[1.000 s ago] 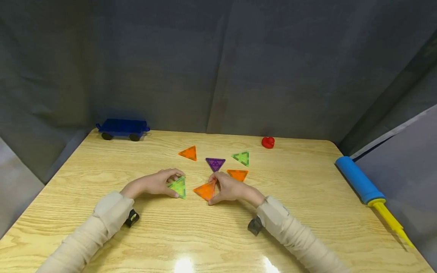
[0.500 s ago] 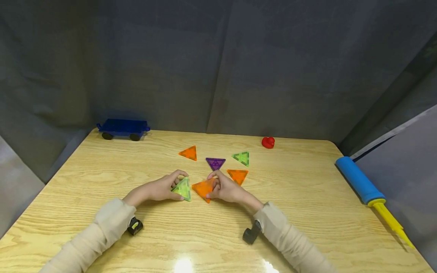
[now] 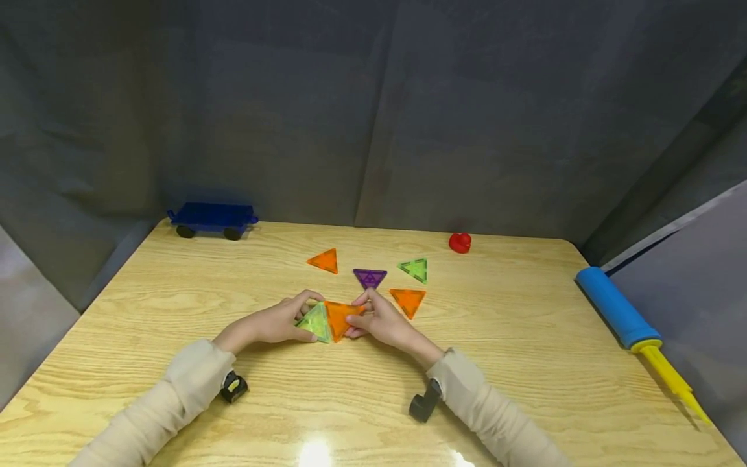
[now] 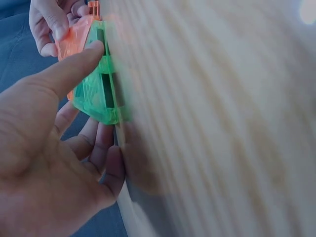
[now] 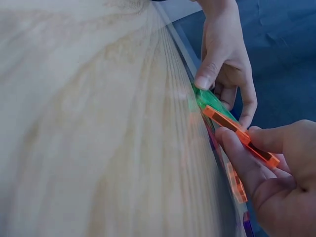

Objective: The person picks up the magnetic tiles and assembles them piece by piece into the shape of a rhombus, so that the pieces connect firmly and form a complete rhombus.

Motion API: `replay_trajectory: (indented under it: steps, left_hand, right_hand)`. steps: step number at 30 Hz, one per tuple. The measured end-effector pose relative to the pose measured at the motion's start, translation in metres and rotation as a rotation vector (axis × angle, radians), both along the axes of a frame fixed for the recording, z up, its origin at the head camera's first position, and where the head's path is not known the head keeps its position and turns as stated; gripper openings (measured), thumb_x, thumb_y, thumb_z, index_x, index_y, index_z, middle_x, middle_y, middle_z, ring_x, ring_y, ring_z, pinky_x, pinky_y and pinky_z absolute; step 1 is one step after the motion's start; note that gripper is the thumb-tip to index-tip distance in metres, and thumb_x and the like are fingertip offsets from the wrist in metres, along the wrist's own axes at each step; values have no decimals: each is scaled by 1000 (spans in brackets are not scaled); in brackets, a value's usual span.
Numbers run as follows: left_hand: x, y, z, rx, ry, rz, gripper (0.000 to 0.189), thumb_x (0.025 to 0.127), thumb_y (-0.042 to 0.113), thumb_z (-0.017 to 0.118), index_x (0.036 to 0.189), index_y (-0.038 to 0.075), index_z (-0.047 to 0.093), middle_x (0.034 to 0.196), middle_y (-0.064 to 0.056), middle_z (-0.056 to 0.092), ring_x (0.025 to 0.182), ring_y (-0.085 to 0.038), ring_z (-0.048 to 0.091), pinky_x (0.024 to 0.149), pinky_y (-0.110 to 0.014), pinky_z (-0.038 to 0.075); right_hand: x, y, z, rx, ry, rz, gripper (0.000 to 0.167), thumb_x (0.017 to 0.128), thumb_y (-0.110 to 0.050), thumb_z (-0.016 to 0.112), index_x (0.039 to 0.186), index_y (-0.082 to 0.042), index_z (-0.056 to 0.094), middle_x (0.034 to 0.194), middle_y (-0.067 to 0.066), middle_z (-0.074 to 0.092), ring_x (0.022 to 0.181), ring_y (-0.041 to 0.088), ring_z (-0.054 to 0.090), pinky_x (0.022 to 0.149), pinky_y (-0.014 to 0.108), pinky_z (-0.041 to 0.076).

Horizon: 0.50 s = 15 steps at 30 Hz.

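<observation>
My left hand (image 3: 271, 323) grips a translucent green triangular magnetic tile (image 3: 315, 323) by its edges, thumb on the near side and fingers on the far side. My right hand (image 3: 386, 323) pinches an orange triangular magnetic tile (image 3: 338, 318) between thumb and fingers. In the head view the two tiles meet along one edge. The left wrist view shows the green tile (image 4: 96, 81) low over the table, with the orange one (image 4: 74, 39) behind it. In the right wrist view the orange tile (image 5: 242, 137) is tilted and touches the green tile (image 5: 210, 100).
Beyond the hands lie a purple triangle tile (image 3: 370, 278), a green one (image 3: 415, 270) and two orange ones, one left (image 3: 325, 261) and one right (image 3: 408, 301). A blue wheeled cart (image 3: 213, 220) and a red duck (image 3: 460, 243) stand at the back. A blue-yellow pump (image 3: 618, 308) lies right.
The right hand has lifted and turned its orange tile and moved it left against the green tile. The left hand has shifted slightly right with the green tile.
</observation>
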<state>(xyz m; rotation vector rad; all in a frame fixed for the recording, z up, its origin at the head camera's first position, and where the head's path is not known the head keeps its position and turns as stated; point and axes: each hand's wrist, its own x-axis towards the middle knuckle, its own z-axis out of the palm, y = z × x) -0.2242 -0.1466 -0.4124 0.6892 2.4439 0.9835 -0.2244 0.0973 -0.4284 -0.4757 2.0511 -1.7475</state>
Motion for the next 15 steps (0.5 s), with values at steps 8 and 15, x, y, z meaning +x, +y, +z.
replay_trajectory:
  steps: [8,15]
  left_hand:
    - [-1,1,-1,-1,0,-5,65,87,25,71,137,12,33,117,-14,56,112,-34,49,93,-53,42]
    - [-2,-1,-3,-7,10,-27,72,83,24,75,140,12,33,120,-15,54,111,-32,48,94,-52,41]
  right_hand:
    - [0,-2,0,69,25,-7,28,91,3,59,114,5,43,93,22,61,77,25,69,71,34,57]
    - [1,2,2,350,303,43,41,82,-4,74,120,-5,58,92,8,65,72,11,57,63,21,49]
